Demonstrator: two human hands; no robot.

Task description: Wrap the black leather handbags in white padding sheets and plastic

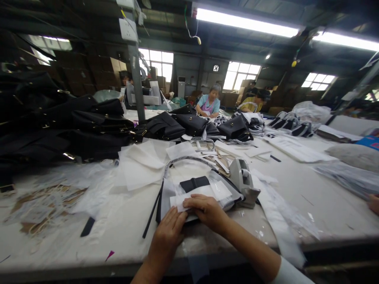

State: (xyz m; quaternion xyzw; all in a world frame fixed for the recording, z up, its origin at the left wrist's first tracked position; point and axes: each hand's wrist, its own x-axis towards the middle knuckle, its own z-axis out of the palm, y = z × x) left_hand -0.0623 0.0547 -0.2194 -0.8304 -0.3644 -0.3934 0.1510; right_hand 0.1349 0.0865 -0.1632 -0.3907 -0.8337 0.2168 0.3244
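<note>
To me, the step in hand seems smoothing the white paper over the bag, which lies on the worktop. The left hand and right hand touch the paper; whether either grip pinches, I cannot tell. Next move calls for gentle pressing.

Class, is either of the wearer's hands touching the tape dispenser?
No: left hand and right hand lie at white paper, clear of the dispenser.
</note>
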